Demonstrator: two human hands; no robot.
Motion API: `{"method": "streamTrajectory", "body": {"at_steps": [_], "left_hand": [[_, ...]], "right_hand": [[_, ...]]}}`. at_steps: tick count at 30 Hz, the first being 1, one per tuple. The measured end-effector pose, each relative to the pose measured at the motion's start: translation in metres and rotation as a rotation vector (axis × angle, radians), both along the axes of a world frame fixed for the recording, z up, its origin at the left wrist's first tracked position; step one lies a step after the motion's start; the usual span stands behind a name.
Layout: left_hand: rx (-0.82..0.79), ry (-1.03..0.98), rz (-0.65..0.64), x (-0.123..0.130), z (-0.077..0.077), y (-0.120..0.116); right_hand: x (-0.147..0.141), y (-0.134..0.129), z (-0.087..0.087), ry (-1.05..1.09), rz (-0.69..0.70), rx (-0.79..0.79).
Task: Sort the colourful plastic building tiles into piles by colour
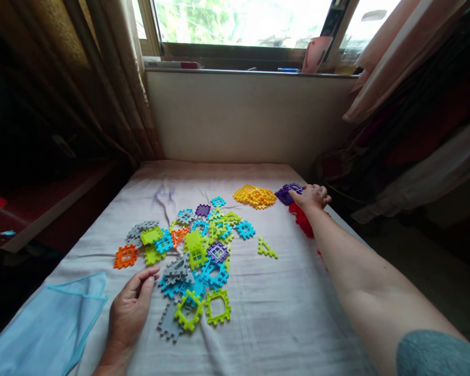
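My right hand [315, 197] reaches far out, its fingers spread at the right side of a purple pile [288, 193]; the thumb touches or nearly touches a purple piece. Red pieces [302, 220] lie under and beside the wrist, partly hidden by the arm. Left of the purple pile is a yellow pile [254, 196]. My left hand [135, 300] rests near the grey pieces [179, 269] with curled fingers, thumb near the index finger, nothing visible between them. Mixed green, blue, grey and orange interlocking pieces lie in the middle, with a purple window piece [218, 251] among them.
A light blue cloth [50, 324] lies at the left front of the white sheet [274, 318]. A green triangle [267, 247] sits apart from the mixed pieces. Behind stand a low wall and a window ledge with a pink cup [315, 54]. Curtains hang on both sides.
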State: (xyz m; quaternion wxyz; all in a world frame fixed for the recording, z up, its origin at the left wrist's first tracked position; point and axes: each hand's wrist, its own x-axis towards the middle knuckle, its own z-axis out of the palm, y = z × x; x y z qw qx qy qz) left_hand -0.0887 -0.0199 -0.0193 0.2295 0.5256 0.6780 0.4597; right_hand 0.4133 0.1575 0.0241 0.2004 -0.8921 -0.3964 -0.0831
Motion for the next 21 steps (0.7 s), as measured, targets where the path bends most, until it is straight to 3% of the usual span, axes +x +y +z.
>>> {"method": "streamTrajectory", "body": {"at_steps": [6, 12, 16, 21], "left_hand": [[-0.005, 0.0, -0.001, -0.001, 0.001, 0.0], [-0.003, -0.023, -0.008, 0.003, 0.003, 0.0], [0.01, -0.025, -0.015, 0.005, 0.005, 0.001], [0.031, -0.009, -0.037, 0.007, 0.006, 0.001]], "right_hand": [[0.003, 0.017, -0.018, 0.037, -0.026, -0.015], [-0.002, 0.011, -0.016, 0.04, 0.004, 0.009], [-0.028, -0.008, -0.005, -0.061, 0.211, 0.107], [-0.099, -0.057, -0.001, -0.041, 0.617, 0.204]]}}
